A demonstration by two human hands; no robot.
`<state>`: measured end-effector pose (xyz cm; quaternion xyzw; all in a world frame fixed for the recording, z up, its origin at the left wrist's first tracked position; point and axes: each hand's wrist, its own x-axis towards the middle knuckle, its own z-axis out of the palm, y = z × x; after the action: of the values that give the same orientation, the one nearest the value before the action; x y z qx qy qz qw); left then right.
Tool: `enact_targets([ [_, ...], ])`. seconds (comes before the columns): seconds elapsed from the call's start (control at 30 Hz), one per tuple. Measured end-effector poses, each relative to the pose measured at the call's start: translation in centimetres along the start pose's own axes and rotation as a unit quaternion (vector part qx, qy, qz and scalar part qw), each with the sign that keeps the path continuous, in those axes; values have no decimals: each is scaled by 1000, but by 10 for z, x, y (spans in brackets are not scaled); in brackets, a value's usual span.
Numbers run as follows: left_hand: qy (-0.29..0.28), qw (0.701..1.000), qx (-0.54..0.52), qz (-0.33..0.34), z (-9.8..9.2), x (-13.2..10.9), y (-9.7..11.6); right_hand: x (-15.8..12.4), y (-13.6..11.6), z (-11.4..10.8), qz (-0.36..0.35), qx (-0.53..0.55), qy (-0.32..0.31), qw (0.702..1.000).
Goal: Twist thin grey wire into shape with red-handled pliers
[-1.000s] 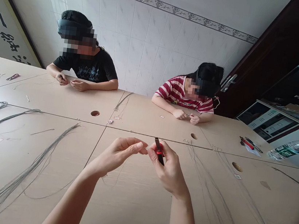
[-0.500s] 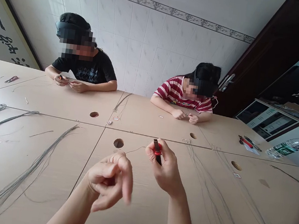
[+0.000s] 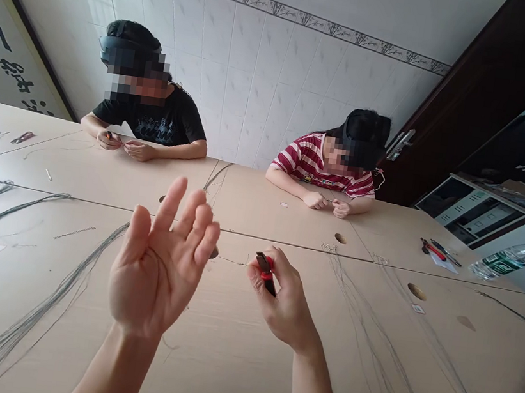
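Note:
My left hand (image 3: 161,267) is raised over the table with its palm up and fingers apart, holding nothing. To its right, my right hand (image 3: 285,296) is closed around small pliers (image 3: 266,273) with red and black parts, their tip pointing away from me. A thin wire (image 3: 233,261) runs leftward from near my right fingertips toward my left hand; what grips its end is too small to tell. On the left lies a long bundle of grey wires (image 3: 61,286), and more thin strands (image 3: 372,320) spread over the table on the right.
Across the table (image 3: 223,378) sit a person in black (image 3: 167,113) and a person in a striped shirt (image 3: 304,157), both handling small items. A water bottle (image 3: 510,258) and red-handled tools (image 3: 434,250) lie at the right. Round holes pierce the tabletop.
My left hand has risen, turned palm up and spread its fingers. My right hand has shifted slightly left, with the pliers tilted more to the left.

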<state>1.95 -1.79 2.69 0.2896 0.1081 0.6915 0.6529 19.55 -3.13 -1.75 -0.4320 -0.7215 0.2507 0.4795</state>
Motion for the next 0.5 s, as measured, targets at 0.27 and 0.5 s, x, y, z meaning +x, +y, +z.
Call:
enact_targets([
  [0.27, 25, 995, 82, 52, -15, 19, -25, 0, -5, 1, -29, -11, -21, 999],
  [0.5, -22, 966, 221, -134, -26, 20, -41, -3, -8, -6, -35, -17, -19, 999],
])
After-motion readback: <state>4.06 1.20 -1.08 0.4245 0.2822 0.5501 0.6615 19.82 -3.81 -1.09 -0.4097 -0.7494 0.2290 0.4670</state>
